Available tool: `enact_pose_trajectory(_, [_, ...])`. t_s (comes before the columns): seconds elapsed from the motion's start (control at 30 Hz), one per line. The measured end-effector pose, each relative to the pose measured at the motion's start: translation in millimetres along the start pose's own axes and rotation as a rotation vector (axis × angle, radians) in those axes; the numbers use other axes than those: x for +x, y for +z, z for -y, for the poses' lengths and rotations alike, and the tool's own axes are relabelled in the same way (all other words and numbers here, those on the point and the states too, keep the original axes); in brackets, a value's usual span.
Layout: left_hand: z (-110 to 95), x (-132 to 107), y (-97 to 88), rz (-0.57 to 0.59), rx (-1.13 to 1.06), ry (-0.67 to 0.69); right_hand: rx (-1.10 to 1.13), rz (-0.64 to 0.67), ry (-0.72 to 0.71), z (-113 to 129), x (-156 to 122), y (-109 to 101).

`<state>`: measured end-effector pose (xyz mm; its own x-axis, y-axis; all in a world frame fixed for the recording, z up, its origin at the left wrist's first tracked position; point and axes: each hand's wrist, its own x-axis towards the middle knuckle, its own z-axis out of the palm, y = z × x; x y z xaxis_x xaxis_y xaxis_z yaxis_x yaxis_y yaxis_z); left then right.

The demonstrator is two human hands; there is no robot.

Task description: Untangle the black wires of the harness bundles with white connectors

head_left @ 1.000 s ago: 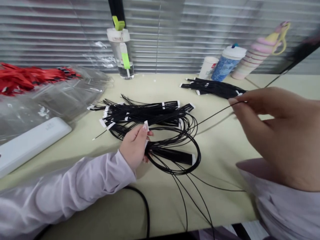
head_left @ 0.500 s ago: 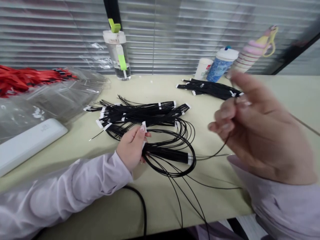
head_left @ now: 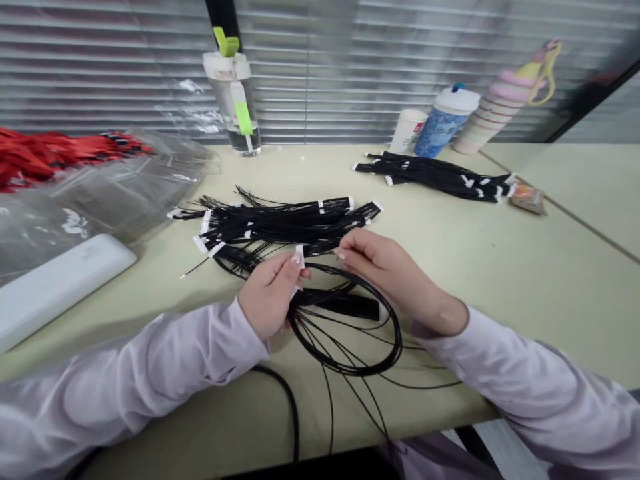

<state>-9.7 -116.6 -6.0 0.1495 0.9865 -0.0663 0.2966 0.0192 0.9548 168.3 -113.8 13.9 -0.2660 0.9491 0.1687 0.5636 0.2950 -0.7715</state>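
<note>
My left hand (head_left: 270,293) is closed around one end of a looped bundle of thin black wires (head_left: 350,333) lying on the pale table (head_left: 450,267). My right hand (head_left: 387,273) rests on the top of that loop, with its fingertips pinched on a wire close to my left thumb. Just beyond both hands lies a pile of black wire bundles with white tags (head_left: 280,223). Loose wire ends trail off the front edge of the table.
A second pile of tagged black wires (head_left: 435,177) lies at the back right beside a small wrapper (head_left: 527,198). A clear bottle (head_left: 234,100), a paper cup (head_left: 407,131) and two tumblers stand by the blinds. Plastic bags with red wires (head_left: 60,153) and a white flat device (head_left: 55,283) sit left.
My right hand, raised at the right drawing one wire out, has come down and left onto the loop beside my left hand. My left hand has stayed in place.
</note>
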Motion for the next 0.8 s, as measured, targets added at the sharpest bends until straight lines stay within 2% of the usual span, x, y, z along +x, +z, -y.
enact_pose_trajectory(0.07, [0.1, -0.5, -0.3, 0.012, 0.006, 0.015, -0.087, 0.000, -0.045, 1.2, -1.6, 1.5])
enact_pose_trajectory(0.17, [-0.5, -1.3, -0.5, 0.007, 0.008, 0.045, -0.104, -0.023, -0.084, 1.9, -3.8, 3.3])
enact_pose_trajectory(0.47, [-2.9, -2.9, -0.8, 0.043, -0.013, 0.097, -0.208, -0.223, -0.304, 3.7, -8.1, 11.9])
enact_pose_trajectory(0.8, [1.9, -1.9, -2.0, 0.104, -0.044, 0.129, -0.312, -0.234, -0.391, 4.6, -10.0, 9.8])
